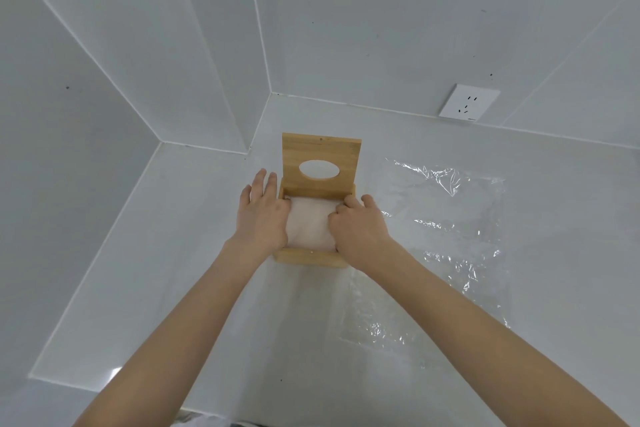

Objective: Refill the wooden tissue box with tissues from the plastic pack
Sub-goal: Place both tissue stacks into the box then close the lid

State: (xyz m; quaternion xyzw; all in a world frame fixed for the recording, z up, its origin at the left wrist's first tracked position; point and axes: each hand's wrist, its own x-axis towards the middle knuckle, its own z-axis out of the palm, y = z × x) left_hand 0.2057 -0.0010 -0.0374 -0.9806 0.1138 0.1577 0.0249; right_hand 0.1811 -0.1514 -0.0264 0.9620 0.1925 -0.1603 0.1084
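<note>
The wooden tissue box sits on the white counter, its lid with an oval hole standing upright at the far side. A stack of white tissues lies inside the box. My left hand presses flat along the stack's left edge, fingers pointing away from me. My right hand is curled over the stack's right edge, fingertips tucked down between tissues and box wall. The clear plastic pack lies flat and crumpled to the right of the box.
The white counter meets tiled walls in a corner just behind the box. A white wall socket is mounted on the back wall to the right. The counter's front edge runs near my forearms.
</note>
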